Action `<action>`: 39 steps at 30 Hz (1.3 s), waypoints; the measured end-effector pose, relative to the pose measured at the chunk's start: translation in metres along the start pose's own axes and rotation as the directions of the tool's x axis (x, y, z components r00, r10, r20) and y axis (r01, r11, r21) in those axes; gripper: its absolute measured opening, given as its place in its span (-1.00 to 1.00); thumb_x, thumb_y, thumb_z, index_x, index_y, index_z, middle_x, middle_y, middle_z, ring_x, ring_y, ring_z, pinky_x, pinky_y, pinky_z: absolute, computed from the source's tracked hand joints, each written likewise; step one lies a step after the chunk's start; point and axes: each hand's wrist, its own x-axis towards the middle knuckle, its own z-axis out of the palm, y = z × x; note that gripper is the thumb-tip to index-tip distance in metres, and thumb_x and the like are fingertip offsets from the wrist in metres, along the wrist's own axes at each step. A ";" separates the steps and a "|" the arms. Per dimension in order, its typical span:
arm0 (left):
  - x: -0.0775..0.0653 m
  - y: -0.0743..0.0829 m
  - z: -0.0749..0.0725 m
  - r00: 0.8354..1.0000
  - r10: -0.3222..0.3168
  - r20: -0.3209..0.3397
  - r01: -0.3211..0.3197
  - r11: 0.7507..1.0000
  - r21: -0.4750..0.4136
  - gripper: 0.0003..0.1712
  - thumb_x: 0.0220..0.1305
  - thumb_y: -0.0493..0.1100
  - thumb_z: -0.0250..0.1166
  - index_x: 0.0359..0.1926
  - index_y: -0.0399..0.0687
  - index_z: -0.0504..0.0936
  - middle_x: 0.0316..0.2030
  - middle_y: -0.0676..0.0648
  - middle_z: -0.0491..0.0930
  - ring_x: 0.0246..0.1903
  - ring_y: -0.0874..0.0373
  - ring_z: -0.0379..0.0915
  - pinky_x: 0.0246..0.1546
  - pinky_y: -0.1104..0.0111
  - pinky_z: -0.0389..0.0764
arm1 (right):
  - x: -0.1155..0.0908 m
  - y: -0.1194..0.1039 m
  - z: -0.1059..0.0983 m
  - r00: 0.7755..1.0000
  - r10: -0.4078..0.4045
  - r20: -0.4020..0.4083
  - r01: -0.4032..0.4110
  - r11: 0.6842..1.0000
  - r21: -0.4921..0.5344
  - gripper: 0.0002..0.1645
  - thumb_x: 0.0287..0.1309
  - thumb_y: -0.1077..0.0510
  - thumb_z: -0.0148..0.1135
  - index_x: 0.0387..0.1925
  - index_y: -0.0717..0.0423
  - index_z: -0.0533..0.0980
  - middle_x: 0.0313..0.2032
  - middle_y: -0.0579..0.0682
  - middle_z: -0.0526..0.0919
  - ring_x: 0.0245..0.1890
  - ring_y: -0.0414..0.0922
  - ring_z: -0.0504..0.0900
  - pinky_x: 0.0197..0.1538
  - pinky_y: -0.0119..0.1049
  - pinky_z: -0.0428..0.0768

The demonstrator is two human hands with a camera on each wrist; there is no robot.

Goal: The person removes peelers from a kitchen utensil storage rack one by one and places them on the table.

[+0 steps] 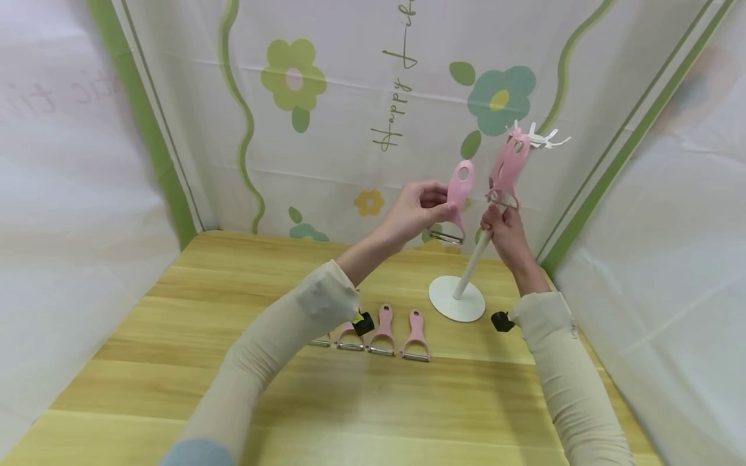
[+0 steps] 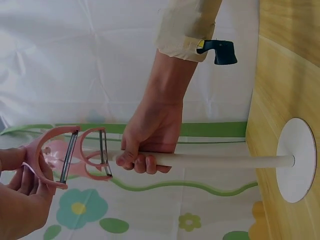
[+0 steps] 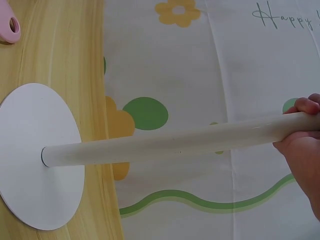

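Note:
In the head view my left hand (image 1: 416, 210) pinches a pink Y-shaped peeler (image 1: 460, 184) between thumb and fingers, its handle hole up and its metal blade low. My right hand (image 1: 506, 233) is wrapped around the white pole (image 1: 474, 259) of an upright stand, below its top. White hooks (image 1: 548, 139) branch out up there, and hanging pink peelers (image 1: 511, 162) overlap one another just above the right hand. The left wrist view shows the held peeler (image 2: 37, 155) close beside the hanging ones, and the right hand's fingers (image 2: 145, 162) curled about the pole.
The stand's round white base (image 1: 457, 299) rests on the wooden table (image 1: 326, 401). Several pink peelers (image 1: 416, 336) lie in a row left of it, partly covered by my left sleeve (image 1: 297, 323). A printed curtain (image 1: 350, 129) encloses the back and sides.

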 end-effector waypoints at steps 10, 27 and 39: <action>-0.012 -0.007 -0.014 0.998 -0.010 -0.054 0.009 1.000 -0.015 -0.69 0.32 -0.33 0.31 0.05 -0.34 0.59 -0.10 -0.30 0.69 -0.36 0.25 0.54 -0.52 0.47 0.43 | 0.008 0.013 -0.005 1.000 -0.012 -0.013 0.012 0.999 0.040 -0.83 0.47 0.06 -0.03 -0.22 0.08 0.33 -0.50 -0.15 0.33 -0.47 -0.25 0.28 -0.33 -0.45 0.35; -0.033 -0.016 -0.034 0.997 -0.008 -0.075 0.006 0.999 -0.035 -0.68 0.33 -0.36 0.28 0.08 -0.35 0.58 -0.13 -0.27 0.67 -0.39 0.22 0.53 -0.55 0.47 0.41 | 0.006 0.014 -0.006 1.000 -0.017 0.005 0.017 0.999 0.048 -0.89 0.48 0.05 -0.05 -0.10 -0.03 0.35 -0.48 -0.15 0.33 -0.45 -0.24 0.28 -0.33 -0.48 0.38; -0.049 -0.029 -0.052 0.989 -0.062 -0.132 0.061 0.998 -0.014 -0.71 0.31 -0.40 0.28 0.03 -0.41 0.57 -0.18 -0.23 0.66 -0.32 0.23 0.59 -0.43 0.53 0.52 | 0.008 0.013 -0.006 1.000 -0.018 0.018 0.017 0.997 0.082 -0.88 0.47 0.07 -0.08 -0.19 0.03 0.31 -0.51 -0.13 0.29 -0.47 -0.23 0.25 -0.38 -0.47 0.32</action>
